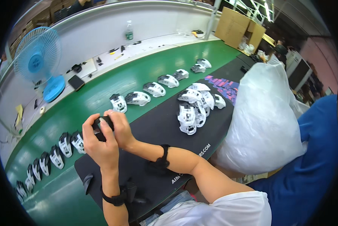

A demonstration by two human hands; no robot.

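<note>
My left hand (100, 148) and my right hand (122, 130) come together above the left end of a black mat (150, 130). Both are closed round a small black plastic piece (108, 121), with my left thumb pressed on it. Fingers cover much of the piece, so its full shape is hidden. Just beyond my hands, white-and-black computer mouse shells (138, 98) stand in a curved row on the green bench (97, 101). More shells (57, 156) continue the row to the left. A heap of white mouse shells (191, 109) lies on the mat to the right.
A large white plastic bag (259, 120) bulges beside the mat at right. Loose black pieces (87, 183) lie near my left forearm. Along the back ledge are a blue fan (36, 60), a dark phone (76, 83) and a bottle (129, 32). Cardboard boxes (233, 28) stand far right.
</note>
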